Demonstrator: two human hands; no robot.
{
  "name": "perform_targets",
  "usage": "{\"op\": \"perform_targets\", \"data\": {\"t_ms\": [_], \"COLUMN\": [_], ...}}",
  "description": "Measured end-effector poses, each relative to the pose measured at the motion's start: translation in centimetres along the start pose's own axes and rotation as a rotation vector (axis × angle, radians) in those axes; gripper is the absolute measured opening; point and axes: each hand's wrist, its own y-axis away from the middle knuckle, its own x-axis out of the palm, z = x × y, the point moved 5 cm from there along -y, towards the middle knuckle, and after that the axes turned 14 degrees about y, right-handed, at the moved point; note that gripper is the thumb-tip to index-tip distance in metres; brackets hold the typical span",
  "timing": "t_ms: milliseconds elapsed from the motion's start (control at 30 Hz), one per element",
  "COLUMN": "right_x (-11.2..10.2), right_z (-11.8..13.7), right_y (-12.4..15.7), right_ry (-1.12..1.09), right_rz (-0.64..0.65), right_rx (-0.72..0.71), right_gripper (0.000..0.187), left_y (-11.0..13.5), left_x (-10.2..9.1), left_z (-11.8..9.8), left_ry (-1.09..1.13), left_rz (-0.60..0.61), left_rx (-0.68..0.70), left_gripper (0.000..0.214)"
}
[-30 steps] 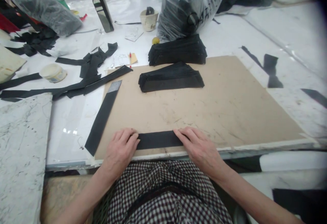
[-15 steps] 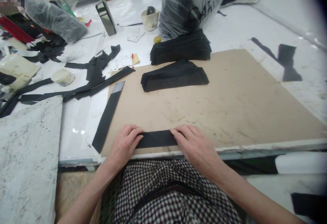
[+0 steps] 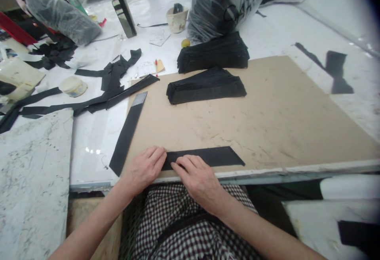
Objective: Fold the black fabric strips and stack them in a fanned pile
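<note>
Left of a tan board, a round white tub sits beside loose black offcuts. A black strip with a grey end slants over the board's left edge. Near the board's front edge lies another black strip. The left hand, fingers bent, covers its left end; the right hand, thumb and fingers close together, touches it just beside. Whether either grips, I cannot tell. Toward the board's back sits a black stack; black scraps lie beyond its right edge.
</note>
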Motion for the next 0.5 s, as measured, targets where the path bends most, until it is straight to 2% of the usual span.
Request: {"op": "perform_targets", "data": {"t_ms": [133,267,433,500], "right_x": [0.25,0.24,0.09,0.13], "right_z": [-0.04,0.03,0.04,0.02], "right_y": [0.08,0.07,0.06,0.07], "right_ry": [-0.009,-0.014,-0.010,-0.008], "right_rz": [0.029,0.034,0.019,0.018], "right_rx": [0.001,0.001,-0.001,0.000], "right_gripper": [0.030,0.030,0.030,0.031], "left_y": [-0.40,-0.62,-0.37,-0.32], "left_x": [-0.06,0.34,-0.25,-0.40], "left_z": [-0.05,0.35,0.86,0.90], "left_ry": [-0.052,-0.027,0.150,0.240], "left_rz": [-0.004,-0.027,-0.268,-0.286], "left_rx": [0.013,-0.051,-0.223,-0.256], "left_gripper": [0.021,0.020,0.019,0.019]}}
